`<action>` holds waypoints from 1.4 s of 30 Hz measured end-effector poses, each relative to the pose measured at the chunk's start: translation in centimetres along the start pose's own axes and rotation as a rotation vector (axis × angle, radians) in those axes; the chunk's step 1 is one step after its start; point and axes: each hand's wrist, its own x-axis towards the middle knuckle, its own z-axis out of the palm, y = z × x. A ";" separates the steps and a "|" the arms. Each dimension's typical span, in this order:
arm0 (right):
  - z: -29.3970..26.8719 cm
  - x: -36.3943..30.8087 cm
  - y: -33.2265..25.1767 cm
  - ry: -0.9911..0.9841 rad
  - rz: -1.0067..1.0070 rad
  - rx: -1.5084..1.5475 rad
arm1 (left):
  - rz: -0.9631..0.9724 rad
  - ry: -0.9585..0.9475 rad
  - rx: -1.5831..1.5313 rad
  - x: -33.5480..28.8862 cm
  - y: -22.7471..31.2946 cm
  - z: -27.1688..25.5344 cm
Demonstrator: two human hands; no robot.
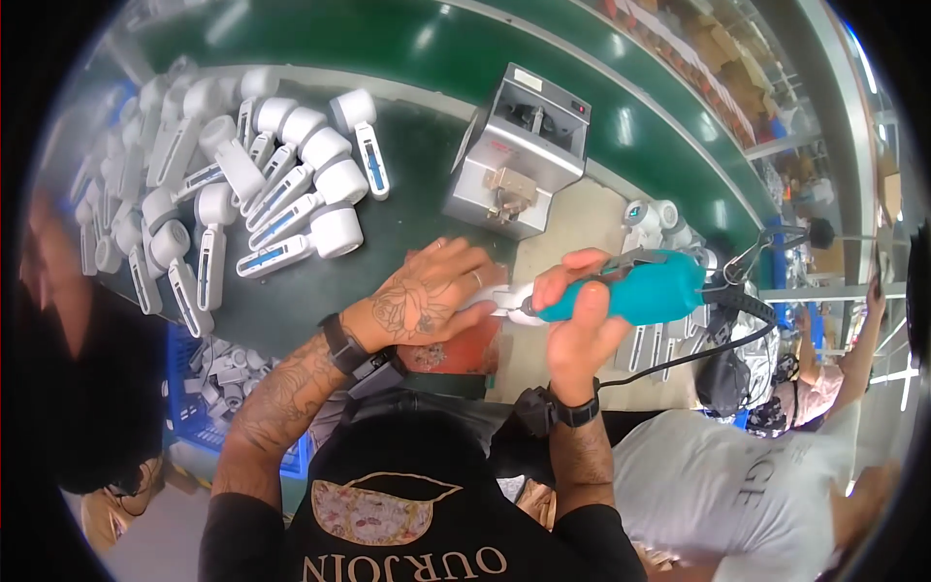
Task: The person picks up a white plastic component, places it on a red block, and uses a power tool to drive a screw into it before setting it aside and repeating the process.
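Observation:
My right hand [584, 320] is wrapped round a teal electric screwdriver [645, 289], held nearly level with its tip to the left. Its tip meets a white plastic piece [504, 299] in front of me. My left hand [422, 296], a ring on one finger, bends its fingers over that piece from the left and holds it. The fingers partly hide the piece, so its full shape does not show. Beneath the left hand lies a red pad [454, 357]. A cable runs from the screwdriver's rear end, which also hangs from a metal hook [727, 281].
A grey metal box machine [524, 150], like a screw feeder, stands beyond my hands. Many white round-headed devices with slotted handles [281, 199] cover the table's left side; more [655, 218] lie right. A blue crate [199, 412] holds white parts. Other people sit on both sides.

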 end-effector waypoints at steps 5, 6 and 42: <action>-0.2 -0.9 1.2 -0.017 -0.001 -0.022 | -0.031 -0.027 -0.007 -0.2 0.1 0.0; -0.2 -1.0 1.4 -0.023 0.012 -0.019 | -0.033 -0.029 -0.008 -0.3 0.0 0.1; -4.4 -4.6 -0.9 0.408 -0.109 0.109 | -0.110 0.185 -0.099 -4.1 3.7 -4.7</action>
